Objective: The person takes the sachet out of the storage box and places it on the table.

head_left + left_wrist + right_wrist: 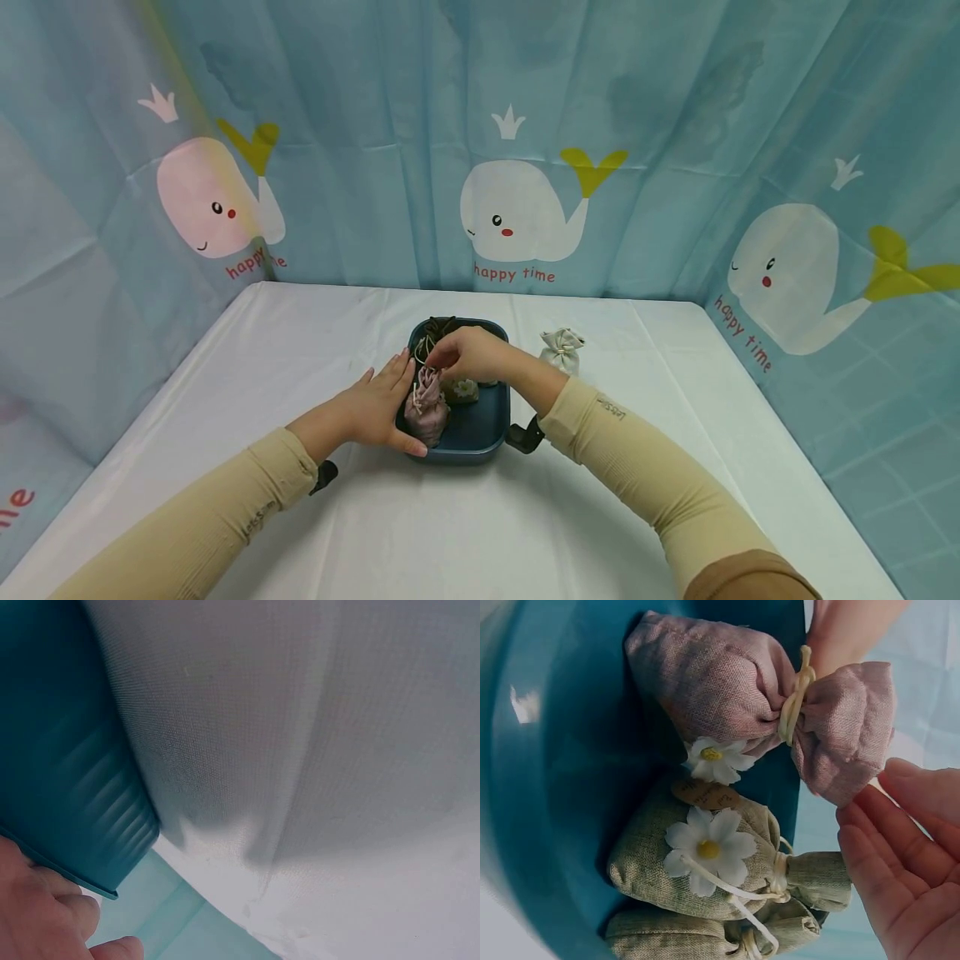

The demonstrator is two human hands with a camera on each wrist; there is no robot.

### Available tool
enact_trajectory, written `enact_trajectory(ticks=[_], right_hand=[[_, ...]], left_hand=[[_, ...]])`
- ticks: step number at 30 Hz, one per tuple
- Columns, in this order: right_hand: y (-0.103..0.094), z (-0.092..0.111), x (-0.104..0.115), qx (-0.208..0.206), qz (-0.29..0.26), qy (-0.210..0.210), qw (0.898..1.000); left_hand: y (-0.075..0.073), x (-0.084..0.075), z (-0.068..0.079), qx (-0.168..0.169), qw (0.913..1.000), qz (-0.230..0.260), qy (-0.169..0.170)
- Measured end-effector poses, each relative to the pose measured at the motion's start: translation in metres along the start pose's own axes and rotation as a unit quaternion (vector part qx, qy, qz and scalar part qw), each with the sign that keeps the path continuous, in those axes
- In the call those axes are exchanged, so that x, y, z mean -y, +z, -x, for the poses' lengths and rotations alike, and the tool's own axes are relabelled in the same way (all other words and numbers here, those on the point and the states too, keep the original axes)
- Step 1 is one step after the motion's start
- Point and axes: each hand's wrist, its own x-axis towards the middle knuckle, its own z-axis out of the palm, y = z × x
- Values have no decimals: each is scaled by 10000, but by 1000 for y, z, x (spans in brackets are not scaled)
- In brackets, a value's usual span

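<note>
A blue tray (476,429) stands on the white cloth with several small drawstring sachets in it. My left hand (375,404) lies along its left side, fingers straight and thumb at the front rim; those fingers (56,900) show at the edge in the left wrist view. The pink sachet (720,682) sits in the tray's left part, its neck tied with pale cord. At its gathered top are the fingertips of my right hand (915,862), with no finger wrapped over the cloth. Beside it are green sachets (652,866), one bearing a white flower (709,847).
A cream sachet (562,352) stands on the table to the right of the tray. Dark cords and cloth (437,329) show at the tray's back left corner. A blue curtain (360,167) with whale prints closes off the back and sides of the white-covered table (315,333).
</note>
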Motion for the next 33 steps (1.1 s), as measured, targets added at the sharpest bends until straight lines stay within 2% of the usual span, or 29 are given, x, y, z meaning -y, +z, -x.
enact_trajectory(ticks=[13, 24, 33], right_hand=[[2, -3, 2, 138, 34, 162, 9998], [8, -4, 3, 210, 349, 49, 9992], [13, -4, 4, 172, 257, -25, 9995]], left_hand=[[0, 1, 0, -28, 10000, 55, 46], [2, 0, 1, -67, 9999, 80, 54], [0, 0, 2, -87, 9999, 86, 67]])
